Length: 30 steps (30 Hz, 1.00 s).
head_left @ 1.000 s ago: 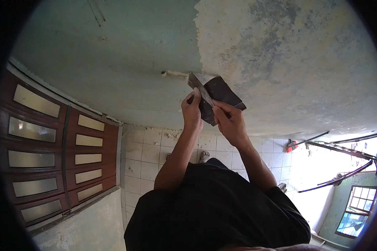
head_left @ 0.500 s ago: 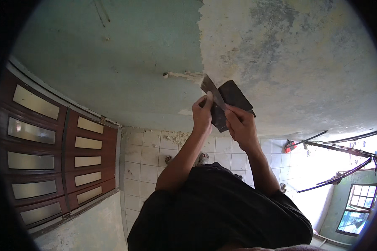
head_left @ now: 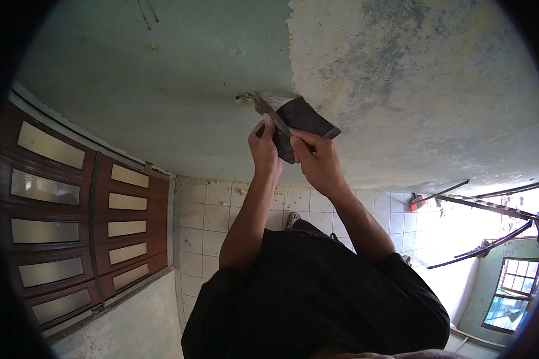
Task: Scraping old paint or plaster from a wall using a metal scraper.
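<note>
A flat metal scraper blade (head_left: 272, 115) slants across the wall, its far left end at a pale scraped patch (head_left: 277, 99). My left hand (head_left: 263, 149) is closed on the blade, thumb pressed against its face. My right hand (head_left: 318, 161) grips the blade's near right end, with fingers curled. Behind the blade, a dark flat rectangular piece (head_left: 308, 118) spreads out to both sides; my hands partly hide it, and how it is held cannot be made out. A small broken lump (head_left: 244, 96) juts from the wall just left of the blade's end.
Green paint (head_left: 161, 90) covers the wall's left part; mottled bare plaster (head_left: 389, 78) lies to the right. Brown panelled doors (head_left: 129, 221) stand at left. Paint flakes litter the white floor tiles (head_left: 218, 194). Dark metal bars (head_left: 491, 206) and a red object (head_left: 415, 202) are at right.
Both hands, the scraper blade and the dark piece have moved left and slightly up the picture. The blade's end now lies close to the lump, beside the pale scraped patch.
</note>
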Available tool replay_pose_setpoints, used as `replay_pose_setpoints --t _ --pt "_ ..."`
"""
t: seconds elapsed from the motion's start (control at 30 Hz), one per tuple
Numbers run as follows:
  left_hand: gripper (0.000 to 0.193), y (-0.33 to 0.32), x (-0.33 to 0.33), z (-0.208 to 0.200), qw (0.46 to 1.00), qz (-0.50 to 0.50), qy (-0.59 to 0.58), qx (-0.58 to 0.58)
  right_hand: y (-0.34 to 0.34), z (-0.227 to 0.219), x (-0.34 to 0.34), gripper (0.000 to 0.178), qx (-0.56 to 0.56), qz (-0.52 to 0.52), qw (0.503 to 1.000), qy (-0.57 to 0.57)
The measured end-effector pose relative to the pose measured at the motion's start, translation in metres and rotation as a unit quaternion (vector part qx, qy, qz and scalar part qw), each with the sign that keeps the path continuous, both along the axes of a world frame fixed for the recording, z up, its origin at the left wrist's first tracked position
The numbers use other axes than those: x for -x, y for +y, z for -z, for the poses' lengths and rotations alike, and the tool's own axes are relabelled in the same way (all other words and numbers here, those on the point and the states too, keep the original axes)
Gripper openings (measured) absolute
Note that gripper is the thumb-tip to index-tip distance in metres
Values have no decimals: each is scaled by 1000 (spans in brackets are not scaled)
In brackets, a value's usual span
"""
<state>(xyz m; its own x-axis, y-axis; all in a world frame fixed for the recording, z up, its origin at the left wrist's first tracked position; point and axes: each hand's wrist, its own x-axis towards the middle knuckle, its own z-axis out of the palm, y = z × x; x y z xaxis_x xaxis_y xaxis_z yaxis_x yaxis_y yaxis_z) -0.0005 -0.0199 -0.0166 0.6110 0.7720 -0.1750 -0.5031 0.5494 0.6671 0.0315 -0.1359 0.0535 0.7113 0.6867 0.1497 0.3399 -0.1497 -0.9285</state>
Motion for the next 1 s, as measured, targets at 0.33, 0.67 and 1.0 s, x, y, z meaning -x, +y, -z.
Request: replay_pose_setpoints --t 0.33,0.67,1.0 --pt "32 29 14 -4 999 -42 -5 -13 25 -5 8 33 0 -28 999 39" --pt "35 37 21 2 1000 -18 17 -6 28 -4 15 33 15 0 996 83" --pt "35 50 22 4 999 -12 33 -12 45 2 15 32 -14 -17 996 86"
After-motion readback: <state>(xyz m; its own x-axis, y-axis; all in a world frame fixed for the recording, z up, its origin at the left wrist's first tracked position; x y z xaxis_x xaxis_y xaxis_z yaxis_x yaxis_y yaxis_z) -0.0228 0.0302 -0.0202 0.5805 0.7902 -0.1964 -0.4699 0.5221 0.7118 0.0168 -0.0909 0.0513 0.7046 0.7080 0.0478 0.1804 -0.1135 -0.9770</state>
